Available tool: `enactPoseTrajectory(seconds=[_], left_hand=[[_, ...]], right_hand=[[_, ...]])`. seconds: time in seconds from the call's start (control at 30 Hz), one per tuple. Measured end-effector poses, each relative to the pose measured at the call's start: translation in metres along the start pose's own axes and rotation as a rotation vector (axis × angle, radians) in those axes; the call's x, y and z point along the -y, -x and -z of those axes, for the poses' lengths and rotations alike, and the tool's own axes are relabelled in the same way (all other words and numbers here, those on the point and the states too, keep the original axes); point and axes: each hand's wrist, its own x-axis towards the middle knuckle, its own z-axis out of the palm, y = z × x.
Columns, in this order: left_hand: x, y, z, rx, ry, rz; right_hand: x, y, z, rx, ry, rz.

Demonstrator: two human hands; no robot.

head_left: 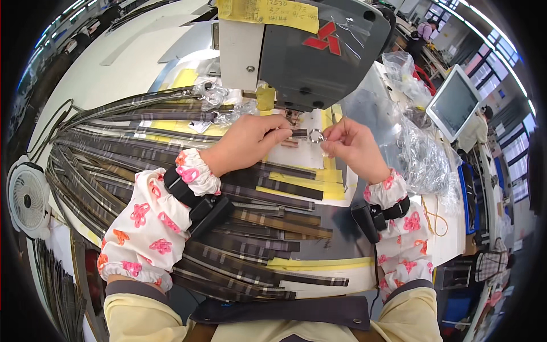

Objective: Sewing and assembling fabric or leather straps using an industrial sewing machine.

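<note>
My left hand [250, 139] pinches a dark plaid strap [299, 133] between thumb and fingers, its short end poking out to the right. Facing that end, my right hand [356, 145] grips a silvery metal ring-shaped clasp [315, 135] with thumb and fingertips. The ring looks close to the strap end; I cannot tell whether they touch. Both hands are just below the grey sewing machine head [319, 57], whose needle area is partly hidden. Many more plaid straps [279, 228] fan out under and beside my left forearm. Several straps behind end in plastic-wrapped metal pieces [211, 94].
Yellow tape strips [319, 185] lie on the table by the strap ends. Clear plastic bags [424, 151] are heaped at the right, below a tablet-like screen [454, 104]. A white fan [29, 196] stands at the left edge. Other people work in the far right background.
</note>
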Motion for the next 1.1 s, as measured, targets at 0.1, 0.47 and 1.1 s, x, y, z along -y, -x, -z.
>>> enactPoseTrajectory(seconds=[0.1, 0.47, 1.1], left_hand=[[-0.001, 0.000, -0.002, 0.029, 0.042, 0.028], [-0.016, 0.000, -0.017, 0.068, -0.044, -0.023], [-0.016, -0.008, 0.024, 0.640, 0.370, 0.292]], right_hand=[[-0.001, 0.002, -0.005, -0.051, 0.095, -0.064], [-0.009, 0.000, -0.036, -0.170, 0.445, 0.254], [0.013, 0.002, -0.025, 0.182, -0.071, -0.049]])
